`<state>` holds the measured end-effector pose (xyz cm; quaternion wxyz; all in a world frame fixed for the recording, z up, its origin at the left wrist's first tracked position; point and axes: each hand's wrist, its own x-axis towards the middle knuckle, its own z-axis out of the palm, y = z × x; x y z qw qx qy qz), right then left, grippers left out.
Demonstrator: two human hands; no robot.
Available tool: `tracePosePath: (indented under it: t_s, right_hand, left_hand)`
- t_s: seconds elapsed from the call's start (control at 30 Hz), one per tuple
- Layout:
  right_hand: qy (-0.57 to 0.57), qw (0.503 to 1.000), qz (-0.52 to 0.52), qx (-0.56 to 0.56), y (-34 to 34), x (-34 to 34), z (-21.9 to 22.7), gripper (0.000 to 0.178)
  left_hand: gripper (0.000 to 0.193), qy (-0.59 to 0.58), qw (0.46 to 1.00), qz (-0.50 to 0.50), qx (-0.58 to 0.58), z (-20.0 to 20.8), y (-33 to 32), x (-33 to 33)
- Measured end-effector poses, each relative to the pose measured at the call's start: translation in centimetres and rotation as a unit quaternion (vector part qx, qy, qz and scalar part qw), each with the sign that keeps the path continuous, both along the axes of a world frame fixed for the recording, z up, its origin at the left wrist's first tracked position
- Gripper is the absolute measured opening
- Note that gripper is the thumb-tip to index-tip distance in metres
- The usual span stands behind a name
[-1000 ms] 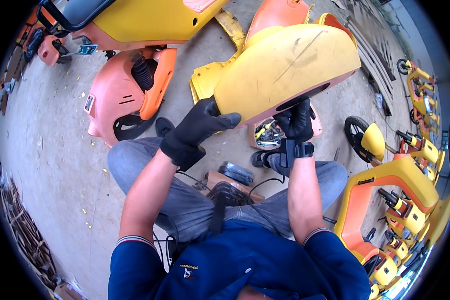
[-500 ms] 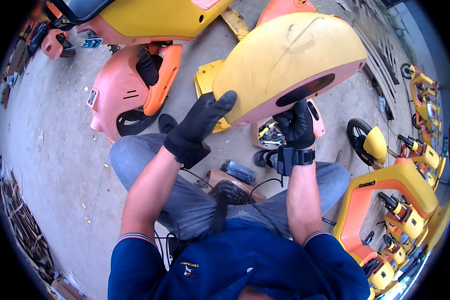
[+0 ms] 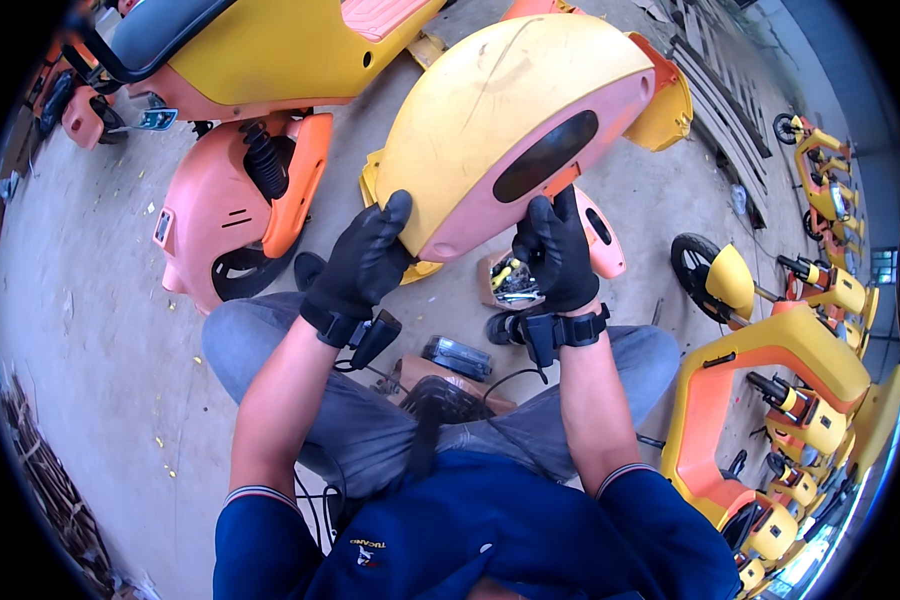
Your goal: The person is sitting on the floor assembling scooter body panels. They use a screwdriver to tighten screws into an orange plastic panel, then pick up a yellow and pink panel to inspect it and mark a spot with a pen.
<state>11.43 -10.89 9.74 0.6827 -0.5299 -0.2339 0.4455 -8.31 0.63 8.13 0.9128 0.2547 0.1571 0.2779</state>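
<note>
A large scooter body panel (image 3: 490,110), scuffed yellow on its broad curved face, is held up in front of me. Along its lower side runs a pink strip with a dark oval opening or lens in it. My left hand (image 3: 362,260), in a black glove, is closed on the panel's near left corner, thumb over the yellow face. At the lower pink edge, right of the oval, my gloved right hand (image 3: 560,255) grips the panel, with some of its fingers hidden. An orange bit shows just above the right fingertips.
A box of tools (image 3: 510,280) sits on the floor beyond my right foot. At left lie a pink scooter front cover with a wheel (image 3: 215,225) and a yellow scooter body (image 3: 260,60). Several scooters and a yellow-orange frame (image 3: 700,400) stand at right; planks (image 3: 715,100) lie behind.
The panel has shifted left and tipped, so more of its pink side and dark oval faces me. Both hands moved with it and keep their hold. A yellow part now shows behind its right end.
</note>
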Motion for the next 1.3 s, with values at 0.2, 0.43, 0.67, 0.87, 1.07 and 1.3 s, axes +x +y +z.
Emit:
tracePosePath:
  t_s: [0.2,0.43,0.67,0.87,1.07,1.3]
  right_hand:
    - [0.047,0.992,-0.072,-0.087,-1.5,4.1,-3.9,0.039]
    - [0.109,0.993,-0.050,-0.014,-1.0,6.0,-3.3,0.047]
    - [0.188,0.976,0.058,0.096,-0.6,7.3,-6.4,0.057]
    - [0.232,0.954,0.114,0.152,-1.2,7.4,-6.4,0.060]
    - [0.276,0.958,0.056,0.046,-2.5,8.6,-6.9,0.048]
    - [0.248,0.965,0.060,0.066,-3.3,8.0,-7.3,0.042]
  left_hand:
    - [0.054,-0.041,0.999,0.001,-0.008,-0.5,0.8,-0.1]
    - [0.054,-0.046,0.998,-0.012,-0.034,-1.1,0.9,-0.2]
    - [0.052,0.012,0.998,-0.056,-0.003,-1.3,-0.3,0.0]
    - [0.052,0.201,0.930,-0.173,0.254,0.5,1.1,-1.2]
    - [0.055,0.200,0.936,-0.015,0.289,1.0,-1.0,-0.2]
    - [0.092,0.241,0.919,0.118,0.289,0.3,-0.8,-0.2]
